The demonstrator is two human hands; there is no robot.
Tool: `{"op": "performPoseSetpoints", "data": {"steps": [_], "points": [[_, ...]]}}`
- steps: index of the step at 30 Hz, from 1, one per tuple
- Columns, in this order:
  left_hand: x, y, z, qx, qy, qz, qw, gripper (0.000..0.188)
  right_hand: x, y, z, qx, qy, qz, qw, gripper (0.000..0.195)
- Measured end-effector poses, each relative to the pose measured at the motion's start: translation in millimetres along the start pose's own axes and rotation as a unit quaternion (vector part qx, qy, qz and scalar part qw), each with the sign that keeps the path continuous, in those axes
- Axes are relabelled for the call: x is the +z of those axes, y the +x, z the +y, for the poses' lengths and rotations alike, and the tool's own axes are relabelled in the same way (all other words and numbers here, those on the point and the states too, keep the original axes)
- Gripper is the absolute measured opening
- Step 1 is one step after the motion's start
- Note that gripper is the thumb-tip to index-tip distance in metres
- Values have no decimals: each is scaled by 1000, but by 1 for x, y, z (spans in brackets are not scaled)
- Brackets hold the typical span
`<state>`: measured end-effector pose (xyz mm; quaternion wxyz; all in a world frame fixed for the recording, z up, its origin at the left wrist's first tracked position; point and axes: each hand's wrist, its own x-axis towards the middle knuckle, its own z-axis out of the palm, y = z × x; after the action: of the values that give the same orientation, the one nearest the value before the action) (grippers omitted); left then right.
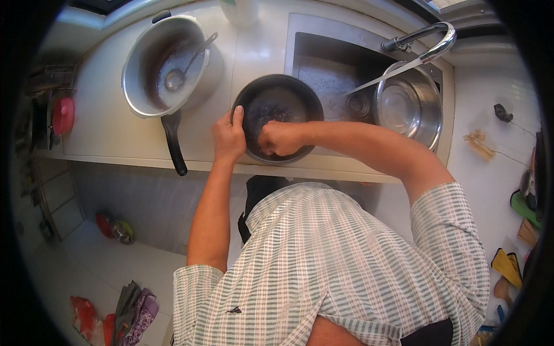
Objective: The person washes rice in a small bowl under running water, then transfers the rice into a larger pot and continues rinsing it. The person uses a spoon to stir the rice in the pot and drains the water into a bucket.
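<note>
A dark round pot [281,97] sits at the counter's front edge, partly over the left side of the steel sink [298,24]. My left hand [230,136] grips its left rim, with the thumb on top. Inside the pot, my right hand [281,138] is curled against the lower inner wall; whether it holds something is hidden. The pot's inside looks wet, with a murky patch at the bottom. Water runs from the chrome faucet [439,47] into the sink, to the right of the pot.
Left on the counter [99,138] stands a large aluminium pressure cooker [143,56] with a metal ladle [174,80] inside; its black handle [174,142] juts past the front edge. A stainless steel pot [437,116] stands at the sink's right. A pale bottle [240,11] is at the back.
</note>
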<state>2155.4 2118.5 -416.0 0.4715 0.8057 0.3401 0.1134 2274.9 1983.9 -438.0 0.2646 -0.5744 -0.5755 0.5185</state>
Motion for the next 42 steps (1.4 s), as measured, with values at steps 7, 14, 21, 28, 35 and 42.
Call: {"op": "performPoseSetpoints", "data": {"steps": [7, 14, 21, 28, 35, 42], "points": [[0, 6, -7, 19, 26, -17, 999, 47, 5, 2, -6, -4, -39, -23, 999, 15], [1, 6, -2, 29, 49, -21, 998, 49, 11, 0, -9, 39, -94, -14, 995, 17], [-3, 8, 6, 26, 71, -49, 996, 48, 12, 4, 8, 15, 24, 56, 998, 17], [1, 7, -1, 39, 45, -26, 998, 46, 26, 31, 14, 109, -77, 82, 988, 16], [1, 7, 1, 41, 75, -28, 996, 44, 13, 3, 6, 53, 23, 51, 997, 15], [0, 6, 6, 46, 62, -26, 997, 42, -25, -22, 6, -10, -36, -172, 984, 14]]}}
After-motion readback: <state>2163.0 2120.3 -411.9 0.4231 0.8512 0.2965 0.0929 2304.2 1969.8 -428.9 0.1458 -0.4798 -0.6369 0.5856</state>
